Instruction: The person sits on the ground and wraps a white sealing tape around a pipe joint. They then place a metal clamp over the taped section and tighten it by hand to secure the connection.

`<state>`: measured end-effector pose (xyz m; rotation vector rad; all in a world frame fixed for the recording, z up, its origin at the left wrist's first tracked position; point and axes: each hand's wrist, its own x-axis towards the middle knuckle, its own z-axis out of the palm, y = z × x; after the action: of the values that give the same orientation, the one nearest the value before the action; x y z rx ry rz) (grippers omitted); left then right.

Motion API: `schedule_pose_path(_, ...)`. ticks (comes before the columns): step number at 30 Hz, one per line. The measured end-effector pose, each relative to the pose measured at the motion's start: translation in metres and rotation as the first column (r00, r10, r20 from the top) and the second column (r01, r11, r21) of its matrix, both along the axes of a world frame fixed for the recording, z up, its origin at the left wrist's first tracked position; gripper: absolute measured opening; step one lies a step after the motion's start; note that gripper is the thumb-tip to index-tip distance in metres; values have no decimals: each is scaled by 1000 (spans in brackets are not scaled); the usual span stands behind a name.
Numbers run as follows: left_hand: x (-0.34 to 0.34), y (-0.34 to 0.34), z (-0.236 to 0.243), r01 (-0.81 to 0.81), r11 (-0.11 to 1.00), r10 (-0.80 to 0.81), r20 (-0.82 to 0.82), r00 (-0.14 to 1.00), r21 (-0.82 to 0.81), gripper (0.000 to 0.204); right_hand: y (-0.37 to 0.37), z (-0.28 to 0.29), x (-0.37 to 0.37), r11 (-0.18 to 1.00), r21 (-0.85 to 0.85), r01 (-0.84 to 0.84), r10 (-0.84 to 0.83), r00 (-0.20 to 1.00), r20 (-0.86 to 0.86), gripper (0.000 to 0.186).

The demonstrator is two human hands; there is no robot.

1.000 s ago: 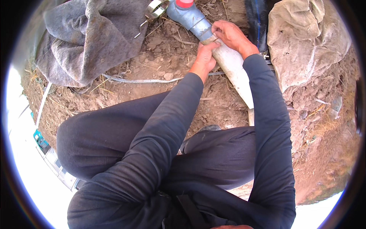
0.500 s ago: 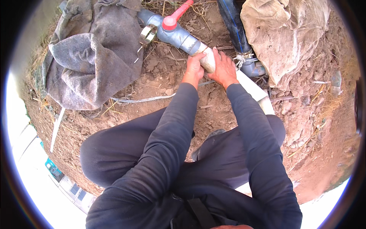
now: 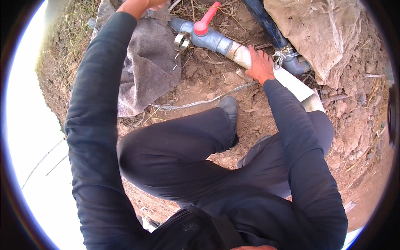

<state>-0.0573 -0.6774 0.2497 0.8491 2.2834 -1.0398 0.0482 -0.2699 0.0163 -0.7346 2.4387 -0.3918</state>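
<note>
left hand [image 3: 145,5] moved to top edge, soil [image 3: 255,102] beside tube [image 3: 291,84]

Bright, diffuse daylight; shadows soft. Crumbly brown soil [image 3: 216,81] left of bare right fingers [image 3: 255,54] crisp; smooth flat white sleeve [image 3: 291,84] beside them nearly washed out. Below-left of bare left fingers [image 3: 157,5], pale background [image 3: 31,141] blown white. Fisheye bends margins; round black rim [image 3: 8,233] encircles all.

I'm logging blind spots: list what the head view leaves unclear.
Head view:
Left hand's grip: cut by top edge; cannot tell if it holds anything.
Right hand's grip: its back hides whether it clasps or rests on the white hose.
Blue-striped black pipe: upper end cut by top edge.
Gray cloth: partly behind left sleeve.
</note>
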Motion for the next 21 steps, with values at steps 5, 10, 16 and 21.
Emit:
schedule_pose_path(5, 110, 48, -45, -823, 435, 881, 15, 472, 365, 47, 2, -3, 0, 1000, -6, 0, 0, 1000, -14, 108)
schedule_pose_path(10, 167, 77, -105, -864, 74, 995, 16, 94, 498, 42, 18, -1, 1, 999, -38, 3, -5, 999, -34, 105)
schedule_pose_path(16, 194, 80, -90, -723, -152, 987, 71, -142, 674, 42, 47, 16, 6, 999, -43, -4, 3, 1000, -24, 106)
schedule_pose_path(21, 201, 112, -70, -94, -950, 308, 937, -162, 296, 49, 56, 49, 4, 987, -162, -19, 18, 1000, -12, 104)
